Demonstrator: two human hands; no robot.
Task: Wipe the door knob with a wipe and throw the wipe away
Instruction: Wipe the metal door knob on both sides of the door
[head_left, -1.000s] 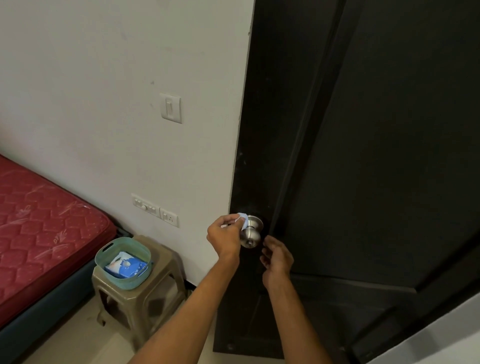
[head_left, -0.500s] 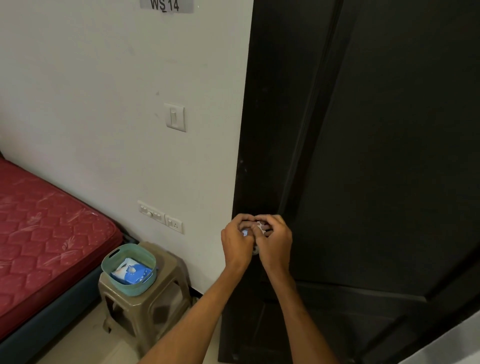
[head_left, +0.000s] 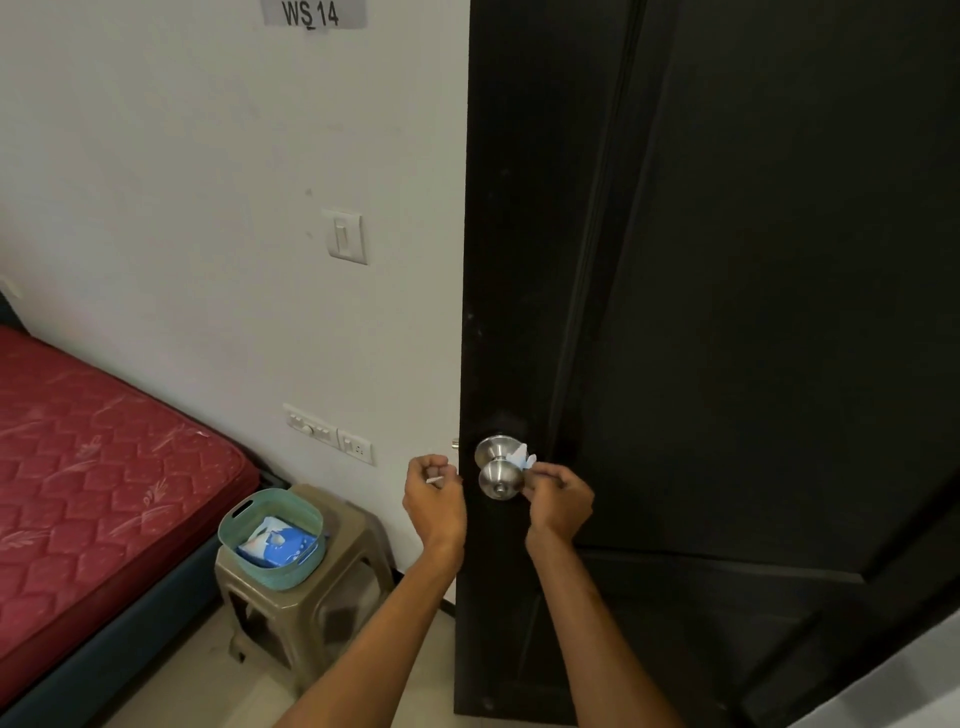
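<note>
Change since half a second ago: both hands, then clasped together over the knob, are now parted, and the knob is uncovered between them.
Door knob (head_left: 500, 467): a brushed-metal round knob is seen on the edge of the dark door (head_left: 727, 312), fully exposed, with its keyhole face turned toward the camera.
Wipe (head_left: 521, 459): a small white-and-pale-blue crumpled piece is pressed against the right side of the knob's neck, touching the metal.
Right hand (head_left: 558, 499): the wipe is pinched between thumb and fingertips, the hand being held just beside the knob on its right.
Left hand (head_left: 435, 493): it is curled loosely just left of the knob, apart from it; a thin white scrap (head_left: 434, 479) is seen at the fingers, but whether it is gripped cannot be told.
Basket (head_left: 234, 530): a teal plastic basket is set on a beige plastic stool (head_left: 332, 587) by the wall, well left of the door; a blue-and-white packet (head_left: 275, 545) is lying inside.
Wall (head_left: 208, 208): a light switch (head_left: 345, 236) and a lower socket strip (head_left: 327, 434) are mounted on it, and a label reading "WS 14" (head_left: 311, 13) is fixed at the top.
Mattress (head_left: 93, 457): a red quilted mattress is seen at far left.
</note>
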